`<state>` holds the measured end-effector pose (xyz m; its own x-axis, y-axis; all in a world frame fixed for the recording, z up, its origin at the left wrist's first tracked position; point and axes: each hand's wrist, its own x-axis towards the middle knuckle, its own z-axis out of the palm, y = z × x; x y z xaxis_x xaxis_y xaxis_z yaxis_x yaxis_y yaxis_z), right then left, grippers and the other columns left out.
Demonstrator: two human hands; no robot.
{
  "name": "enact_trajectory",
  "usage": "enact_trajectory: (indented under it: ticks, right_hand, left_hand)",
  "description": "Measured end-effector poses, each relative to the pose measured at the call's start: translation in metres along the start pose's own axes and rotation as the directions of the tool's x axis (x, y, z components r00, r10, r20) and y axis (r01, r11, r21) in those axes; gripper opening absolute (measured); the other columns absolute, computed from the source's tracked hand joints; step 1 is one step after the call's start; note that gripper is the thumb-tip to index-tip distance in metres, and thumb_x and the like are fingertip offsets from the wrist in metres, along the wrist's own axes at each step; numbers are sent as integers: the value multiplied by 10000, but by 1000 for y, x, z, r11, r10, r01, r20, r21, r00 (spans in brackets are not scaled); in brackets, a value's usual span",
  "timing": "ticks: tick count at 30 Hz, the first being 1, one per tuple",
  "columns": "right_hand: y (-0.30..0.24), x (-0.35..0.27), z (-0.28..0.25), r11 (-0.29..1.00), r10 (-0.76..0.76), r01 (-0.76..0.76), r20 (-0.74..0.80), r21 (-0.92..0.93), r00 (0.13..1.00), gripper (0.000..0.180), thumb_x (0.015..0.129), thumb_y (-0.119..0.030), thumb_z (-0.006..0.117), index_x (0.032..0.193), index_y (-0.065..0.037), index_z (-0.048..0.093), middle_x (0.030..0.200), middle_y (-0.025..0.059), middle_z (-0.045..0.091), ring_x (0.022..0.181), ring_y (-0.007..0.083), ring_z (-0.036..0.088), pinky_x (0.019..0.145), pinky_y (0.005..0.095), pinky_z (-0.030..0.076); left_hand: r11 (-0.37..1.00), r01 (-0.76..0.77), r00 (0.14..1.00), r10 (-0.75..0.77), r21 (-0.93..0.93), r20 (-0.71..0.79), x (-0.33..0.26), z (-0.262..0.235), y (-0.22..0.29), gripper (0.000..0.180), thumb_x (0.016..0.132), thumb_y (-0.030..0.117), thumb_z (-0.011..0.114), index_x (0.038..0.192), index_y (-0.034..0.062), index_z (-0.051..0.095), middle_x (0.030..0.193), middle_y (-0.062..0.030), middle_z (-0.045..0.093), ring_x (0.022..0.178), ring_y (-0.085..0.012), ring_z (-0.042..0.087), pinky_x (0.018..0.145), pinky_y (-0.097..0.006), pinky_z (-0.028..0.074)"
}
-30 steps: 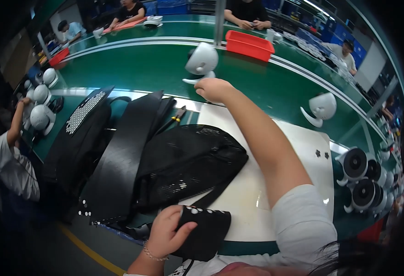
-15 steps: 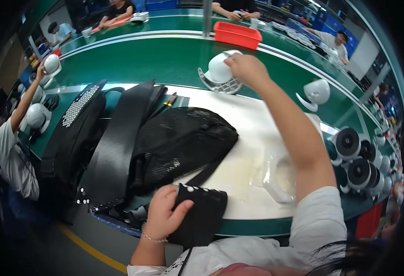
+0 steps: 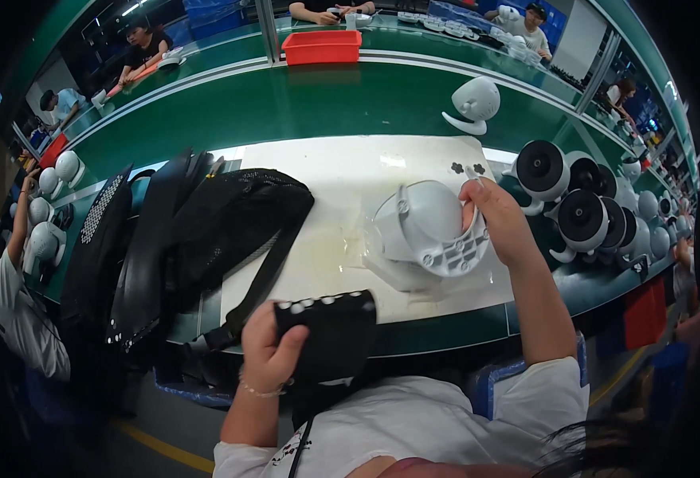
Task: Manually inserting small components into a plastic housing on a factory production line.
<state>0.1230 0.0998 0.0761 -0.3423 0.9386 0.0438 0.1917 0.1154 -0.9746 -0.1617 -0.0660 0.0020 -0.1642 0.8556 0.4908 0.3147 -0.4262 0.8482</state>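
In my left hand (image 3: pixel 268 350) is a black sheet (image 3: pixel 327 338) with white dots along its upper edge, held between thumb and fingers near the table's front edge. My right hand (image 3: pixel 500 219) grips the rim of a white plastic fan housing (image 3: pixel 423 217), a rounded shell with a ribbed base turned toward me. The housing is over a pale plastic holder (image 3: pixel 415 279) on the white mat (image 3: pixel 318 159); whether they touch I cannot tell. Two small dark flower-shaped pieces (image 3: pixel 457 168) lie on the mat beyond my right hand.
Black mesh material (image 3: pixel 242 223) and long black sheets (image 3: pixel 150 239) lie at the left. White units with black round fronts (image 3: pixel 582 223) crowd the right. Another white housing (image 3: pixel 477 99) stands on the green belt, beyond which is a red bin (image 3: pixel 322 48). Several people sit around.
My right hand has brought the white housing from the green belt back over the mat to the holder. The left hand still grips the black sheet. The view has shifted right.
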Motion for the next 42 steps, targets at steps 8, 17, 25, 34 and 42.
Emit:
enact_trajectory:
  ticks: [8,17,25,34,42]
  right_hand:
    - [22,-101,41,642,-755,740,1,-198,656,423,704,-154,749,1036,-19,523,1070,154,555,966,290,548,822,333,446]
    - [46,-110,52,909,-351,348,-27,229,936,411,719,41,693,1078,-31,506,907,65,542,856,134,562,758,244,456]
    - [45,-111,44,941,-310,316,-68,118,948,240,703,23,710,915,-20,605,994,102,564,898,174,595,743,277,490]
    - [38,-106,50,732,-669,681,-228,-37,707,276,660,15,722,899,-54,603,931,57,624,941,213,577,768,323,466]
    - [40,-109,54,731,-667,630,-78,-263,741,402,697,28,678,1050,-82,521,906,23,621,863,226,556,780,330,412]
  left_hand:
    - [967,-91,974,136,-239,182,6,48,2,205,785,160,654,840,-22,578,850,-113,598,725,-220,574,661,-281,453]
    - [945,278,910,-200,-174,364,3,73,12,350,650,81,773,945,3,600,827,-88,651,708,-164,623,645,-243,481]
    - [933,246,960,-199,-262,195,-11,81,10,191,686,-31,711,845,-17,607,752,-47,651,651,-100,597,596,-222,472]
    - [934,224,973,-198,-278,119,-15,87,9,195,668,-58,699,831,-4,606,733,-62,656,633,-115,610,584,-241,480]
    - [975,167,968,-134,-144,213,-13,83,10,156,651,-13,717,772,-2,619,694,-82,641,591,-157,613,552,-244,466]
